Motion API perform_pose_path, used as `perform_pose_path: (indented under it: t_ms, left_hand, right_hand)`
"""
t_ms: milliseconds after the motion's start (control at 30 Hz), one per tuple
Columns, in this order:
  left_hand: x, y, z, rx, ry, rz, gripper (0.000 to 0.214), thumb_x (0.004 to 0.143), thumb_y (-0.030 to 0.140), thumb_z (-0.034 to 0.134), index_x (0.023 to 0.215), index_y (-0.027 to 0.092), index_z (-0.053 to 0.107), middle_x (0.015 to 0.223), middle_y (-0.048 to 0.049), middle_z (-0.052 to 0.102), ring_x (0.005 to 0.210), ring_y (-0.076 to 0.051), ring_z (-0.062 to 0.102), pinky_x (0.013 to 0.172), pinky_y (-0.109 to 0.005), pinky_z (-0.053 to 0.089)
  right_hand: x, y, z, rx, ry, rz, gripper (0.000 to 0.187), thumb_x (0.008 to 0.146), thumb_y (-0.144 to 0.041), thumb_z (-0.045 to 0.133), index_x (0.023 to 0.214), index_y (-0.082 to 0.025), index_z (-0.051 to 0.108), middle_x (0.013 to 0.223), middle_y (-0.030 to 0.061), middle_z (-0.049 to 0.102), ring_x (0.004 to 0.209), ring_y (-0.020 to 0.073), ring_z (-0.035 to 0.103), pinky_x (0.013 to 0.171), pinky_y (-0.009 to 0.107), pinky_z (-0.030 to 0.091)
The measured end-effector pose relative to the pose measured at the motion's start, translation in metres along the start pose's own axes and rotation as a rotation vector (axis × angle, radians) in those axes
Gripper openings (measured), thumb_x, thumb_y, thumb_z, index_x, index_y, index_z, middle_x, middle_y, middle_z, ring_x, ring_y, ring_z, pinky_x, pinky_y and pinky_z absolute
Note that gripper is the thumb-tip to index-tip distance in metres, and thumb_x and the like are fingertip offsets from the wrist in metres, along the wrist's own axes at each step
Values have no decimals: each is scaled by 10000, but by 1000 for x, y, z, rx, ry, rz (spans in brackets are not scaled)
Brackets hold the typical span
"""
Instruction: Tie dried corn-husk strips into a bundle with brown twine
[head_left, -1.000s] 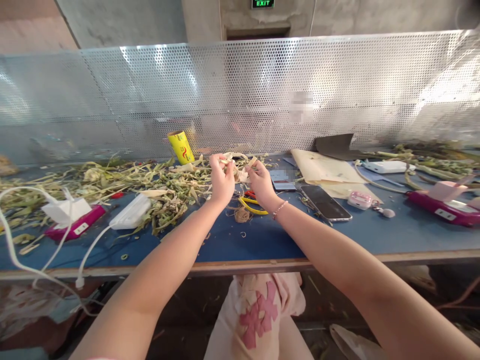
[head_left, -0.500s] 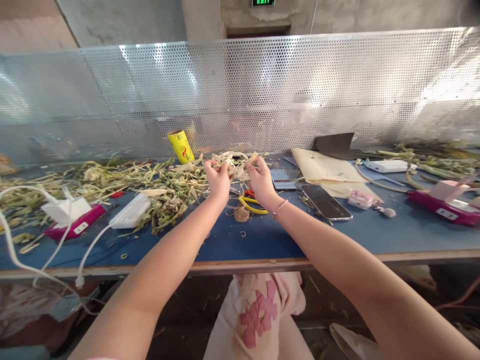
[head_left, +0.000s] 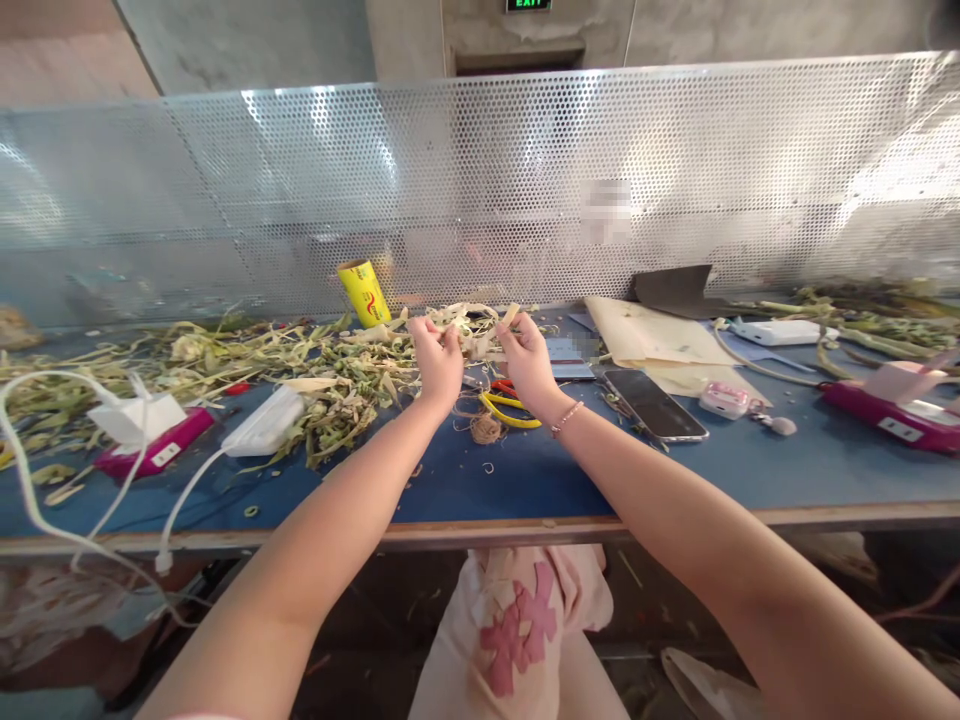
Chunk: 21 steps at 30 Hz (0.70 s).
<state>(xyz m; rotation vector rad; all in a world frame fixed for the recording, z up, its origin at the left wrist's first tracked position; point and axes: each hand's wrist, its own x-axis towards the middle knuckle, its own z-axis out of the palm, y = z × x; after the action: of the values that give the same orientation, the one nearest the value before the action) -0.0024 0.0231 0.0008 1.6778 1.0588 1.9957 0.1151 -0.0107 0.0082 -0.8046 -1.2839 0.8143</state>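
Far left: magenta power strip [head_left: 161,450] on the blue bench [head_left: 450,495], white power bank [head_left: 264,424] near it. Then dried plant heap [head_left: 341,400], yellow tube [head_left: 363,294] tilted behind. My left grip [head_left: 438,362]: thumb and fingers pinched on pale plant strips [head_left: 480,346], which sit between both hands. Twine ball [head_left: 487,430] and yellow-handled tool [head_left: 510,412] nearer me. My right grip [head_left: 529,358]: closed, strip end poking up. Phone [head_left: 654,405] right of that, then pink case [head_left: 724,399].
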Motion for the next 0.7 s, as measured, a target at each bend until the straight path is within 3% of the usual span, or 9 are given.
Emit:
perform_pose_path:
  t_ms: [267, 533, 700]
  left_hand:
    - [-4, 11, 1, 71, -18, 30, 330, 753, 312, 601, 767, 227, 283, 632, 60, 306, 519, -82, 354, 556, -253, 282]
    - [-3, 10, 1, 1, -40, -42, 338, 744, 336, 613, 793, 229, 297, 601, 57, 337, 527, -97, 399, 547, -249, 317]
    - [-3, 5, 4, -56, -15, -87, 349, 748, 400, 598, 805, 230, 298, 620, 51, 363, 526, -93, 418, 539, -246, 356]
  right_hand:
    - [-1, -9, -8, 86, -211, 74, 268, 714, -458, 572, 743, -198, 515, 499, -66, 341, 478, 79, 375, 424, 212, 261]
    - [0, -6, -8, 181, -282, 149, 244, 749, -433, 545, 756, -190, 539, 418, -103, 306, 329, 40, 191, 350, 215, 146]
    - [-2, -11, -5, 209, -289, 185, 217, 785, -414, 516, 732, -205, 485, 411, -112, 292, 309, 34, 170, 336, 205, 153]
